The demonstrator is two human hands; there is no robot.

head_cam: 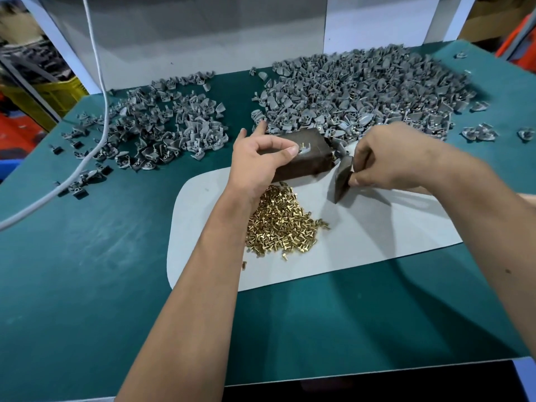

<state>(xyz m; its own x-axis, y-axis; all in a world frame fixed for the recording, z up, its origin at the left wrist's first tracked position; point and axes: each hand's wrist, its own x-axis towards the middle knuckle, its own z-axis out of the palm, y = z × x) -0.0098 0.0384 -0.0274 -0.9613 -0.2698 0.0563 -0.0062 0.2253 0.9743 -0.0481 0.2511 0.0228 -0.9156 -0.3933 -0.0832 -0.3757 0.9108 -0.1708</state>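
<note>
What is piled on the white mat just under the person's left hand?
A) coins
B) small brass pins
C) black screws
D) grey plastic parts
B: the heap on the white mat beneath the left hand is small brass pins, shiny and gold-coloured; the grey plastic parts lie in piles farther back on the green table top.

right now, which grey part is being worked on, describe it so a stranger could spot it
On the green table lies a white mat, and at its far edge sits a dark block. The part lies alone on top of that block, at the thumb tip of the left hand. Every other grey part lies in the two heaps behind, on the table.
</note>
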